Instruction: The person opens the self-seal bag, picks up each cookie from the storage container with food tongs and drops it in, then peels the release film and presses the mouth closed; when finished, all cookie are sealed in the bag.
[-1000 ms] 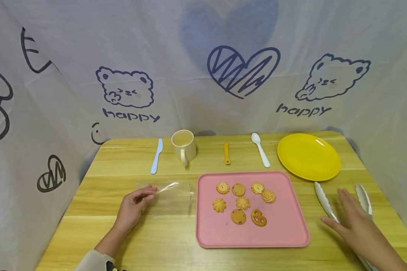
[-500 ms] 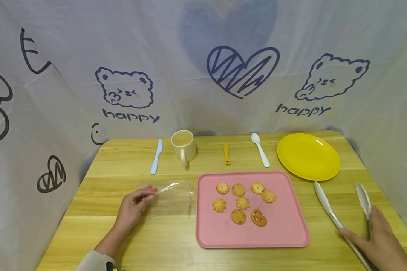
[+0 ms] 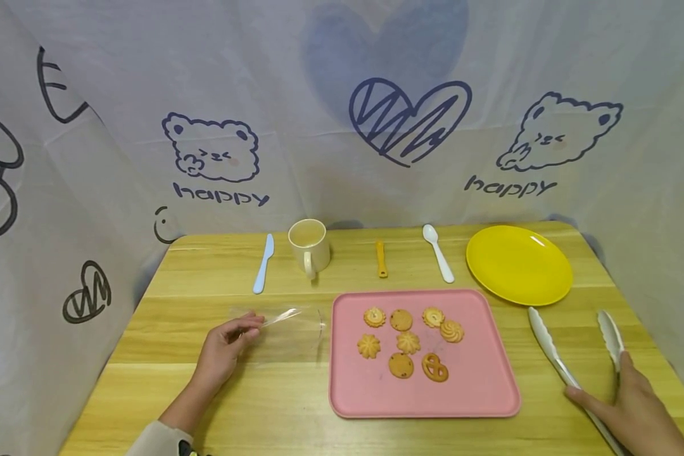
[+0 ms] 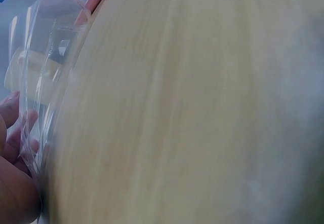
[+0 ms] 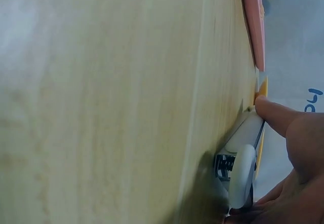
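Note:
My left hand (image 3: 222,351) pinches the near-left edge of a clear plastic bag (image 3: 293,335) that lies flat left of the pink tray. In the left wrist view the fingers (image 4: 9,107) show against the crinkled film. On the right, my right hand (image 3: 633,405) holds spread metal tongs (image 3: 561,366), thumb at one arm and fingers at the other. Their scalloped tips point away from me, with nothing between them. The tongs' hinge end (image 5: 242,176) shows low over the table in the right wrist view.
A pink tray (image 3: 479,389) bears several cookies (image 3: 401,365) and a pretzel (image 3: 435,367). Behind it are a light-blue knife (image 3: 264,263), cream mug (image 3: 313,250), short yellow handle (image 3: 381,258), white spoon (image 3: 440,256) and yellow plate (image 3: 519,264). Cloth hangs around the table (image 3: 285,411).
My right hand has come down from over the tongs, shifting right and nearer to me, and has taken hold of their arms. The left hand and bag have stayed put.

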Action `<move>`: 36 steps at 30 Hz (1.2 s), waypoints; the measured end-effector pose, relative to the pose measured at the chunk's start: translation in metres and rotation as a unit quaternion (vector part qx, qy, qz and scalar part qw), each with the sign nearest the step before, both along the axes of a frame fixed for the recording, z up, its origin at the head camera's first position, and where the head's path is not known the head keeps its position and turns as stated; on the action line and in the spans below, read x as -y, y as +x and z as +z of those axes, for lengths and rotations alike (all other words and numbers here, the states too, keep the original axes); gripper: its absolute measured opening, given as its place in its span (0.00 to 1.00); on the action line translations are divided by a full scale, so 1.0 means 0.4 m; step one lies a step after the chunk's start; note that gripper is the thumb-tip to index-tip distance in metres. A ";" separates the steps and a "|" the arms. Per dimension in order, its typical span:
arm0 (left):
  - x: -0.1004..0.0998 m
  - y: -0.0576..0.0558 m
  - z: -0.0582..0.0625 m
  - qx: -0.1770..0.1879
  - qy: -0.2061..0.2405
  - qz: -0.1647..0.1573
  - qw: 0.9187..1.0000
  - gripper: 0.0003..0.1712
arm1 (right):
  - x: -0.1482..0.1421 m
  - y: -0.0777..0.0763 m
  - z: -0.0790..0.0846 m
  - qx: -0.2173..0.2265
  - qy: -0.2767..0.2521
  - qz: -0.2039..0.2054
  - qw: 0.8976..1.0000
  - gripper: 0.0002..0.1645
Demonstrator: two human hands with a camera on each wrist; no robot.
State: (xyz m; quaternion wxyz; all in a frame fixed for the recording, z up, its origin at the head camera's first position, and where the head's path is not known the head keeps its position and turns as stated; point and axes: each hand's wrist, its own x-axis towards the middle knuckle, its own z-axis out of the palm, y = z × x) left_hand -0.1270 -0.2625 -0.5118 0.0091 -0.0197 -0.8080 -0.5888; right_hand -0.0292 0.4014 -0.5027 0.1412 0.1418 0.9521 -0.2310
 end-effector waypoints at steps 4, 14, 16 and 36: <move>0.000 0.000 0.001 0.002 -0.001 -0.001 1.000 0.14 | 0.002 0.000 0.005 0.005 0.004 0.001 1.000 0.81; -0.001 0.001 0.002 0.002 -0.005 0.002 1.000 0.13 | -0.007 0.010 0.016 0.011 0.007 -0.016 1.000 0.83; -0.001 0.001 0.004 0.002 -0.005 0.002 1.000 0.13 | -0.009 0.011 0.032 0.015 0.013 -0.010 1.000 0.84; 0.000 0.001 0.002 -0.002 -0.006 -0.002 1.000 0.12 | 0.031 -0.003 0.133 -0.250 0.046 0.037 0.966 0.28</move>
